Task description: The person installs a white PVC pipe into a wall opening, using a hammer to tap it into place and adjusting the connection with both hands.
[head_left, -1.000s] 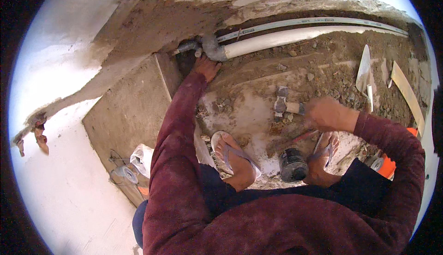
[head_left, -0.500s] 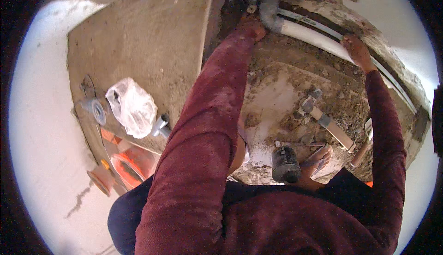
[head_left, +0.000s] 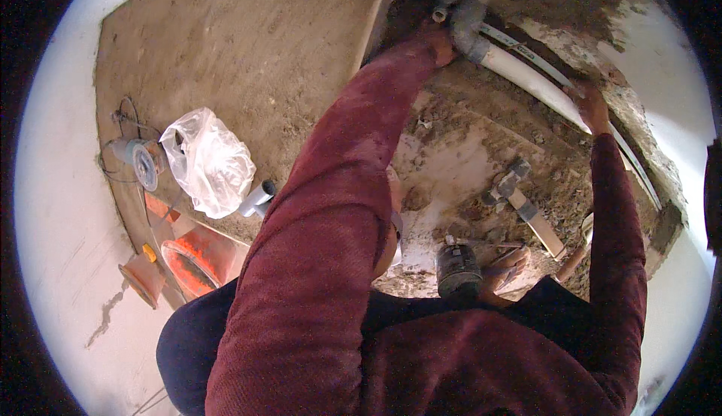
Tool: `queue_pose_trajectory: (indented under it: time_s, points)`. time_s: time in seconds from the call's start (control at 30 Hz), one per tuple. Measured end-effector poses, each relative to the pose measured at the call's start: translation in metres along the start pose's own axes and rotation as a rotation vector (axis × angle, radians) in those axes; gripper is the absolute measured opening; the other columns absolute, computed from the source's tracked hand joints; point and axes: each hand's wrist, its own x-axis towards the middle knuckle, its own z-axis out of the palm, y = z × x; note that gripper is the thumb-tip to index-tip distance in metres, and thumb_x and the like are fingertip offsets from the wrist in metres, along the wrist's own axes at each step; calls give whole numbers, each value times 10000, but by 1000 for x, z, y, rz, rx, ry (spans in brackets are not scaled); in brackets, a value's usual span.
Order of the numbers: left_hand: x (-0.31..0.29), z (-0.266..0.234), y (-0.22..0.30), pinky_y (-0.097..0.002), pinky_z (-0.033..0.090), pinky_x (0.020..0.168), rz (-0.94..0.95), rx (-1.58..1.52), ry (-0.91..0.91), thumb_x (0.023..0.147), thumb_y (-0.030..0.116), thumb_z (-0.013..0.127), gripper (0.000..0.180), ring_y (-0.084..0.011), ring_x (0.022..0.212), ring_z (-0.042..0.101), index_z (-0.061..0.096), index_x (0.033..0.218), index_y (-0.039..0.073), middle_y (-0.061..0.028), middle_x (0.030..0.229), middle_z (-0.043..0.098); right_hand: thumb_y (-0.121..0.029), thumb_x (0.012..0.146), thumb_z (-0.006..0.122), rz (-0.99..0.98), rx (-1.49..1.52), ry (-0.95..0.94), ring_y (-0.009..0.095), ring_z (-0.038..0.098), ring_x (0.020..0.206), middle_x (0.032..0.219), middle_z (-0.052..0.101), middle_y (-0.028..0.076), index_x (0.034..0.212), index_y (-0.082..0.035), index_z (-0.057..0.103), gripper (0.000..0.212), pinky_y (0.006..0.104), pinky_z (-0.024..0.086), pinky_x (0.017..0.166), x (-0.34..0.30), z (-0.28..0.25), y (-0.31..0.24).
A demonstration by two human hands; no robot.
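Observation:
A white pipe [head_left: 526,83] lies in a trench along the far right wall. Its far end fits into a grey elbow [head_left: 468,28], beside a small open pipe stub [head_left: 439,14]. My left hand [head_left: 442,46] reaches to the stub and elbow; shadow and the sleeve hide its fingers. Over the pipe, on its wall side, runs a long thin pale strip [head_left: 526,53] with dark markings. My right hand [head_left: 592,107] is closed on that strip about midway along, close to the pipe.
A hammer [head_left: 535,220] lies on the rubble, with a dark cylindrical object [head_left: 459,269] by my foot. At left are an angle grinder [head_left: 144,164], a clear plastic bag [head_left: 210,164], a grey pipe fitting [head_left: 258,198] and an orange bucket [head_left: 199,258]. A raised slab edge [head_left: 376,13] stands left of the trench.
The whole view has shifted and turned slightly. My left hand stays by the elbow and my right hand stays on the strip, its wrist angled a little differently.

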Motion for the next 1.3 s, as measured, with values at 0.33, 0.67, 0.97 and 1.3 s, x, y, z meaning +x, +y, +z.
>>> queue_pose_trajectory:
  time_s: [0.33, 0.67, 0.97, 1.3]
  points:
    - [3, 14, -13, -399, 405, 911, 3, 32, -22, 874, 329, 455, 393, -268, 1051, 518, 525, 1172, 82, -129, 1123, 543, -512, 880, 497, 173, 102, -370, 316, 521, 1118, 1126, 572, 157, 1154, -150, 575, 460, 380, 406, 951, 18, -7, -20]
    - [36, 72, -40, -389, 428, 866, 27, 190, -33, 864, 319, 460, 372, -249, 994, 546, 547, 1138, 83, -119, 1067, 562, -205, 941, 388, -349, -424, -211, 292, 559, 1075, 1139, 577, 117, 1167, -231, 554, 282, 395, 468, 902, 3, -6, 4]
    - [30, 78, -49, -459, 479, 770, -171, 272, -54, 807, 342, 525, 366, -259, 929, 615, 634, 1036, 78, -141, 977, 627, -512, 916, 411, -19, -55, -270, 344, 551, 1080, 1191, 565, 164, 1181, -167, 584, 468, 412, 432, 947, 6, -12, -4]
    - [24, 37, -29, -537, 381, 874, -484, 306, -120, 795, 399, 529, 359, -294, 923, 637, 629, 1065, 185, -99, 994, 662, -648, 851, 430, -65, 14, -30, 369, 541, 1092, 1179, 569, 203, 1207, -80, 563, 684, 416, 434, 931, 13, 32, 15]
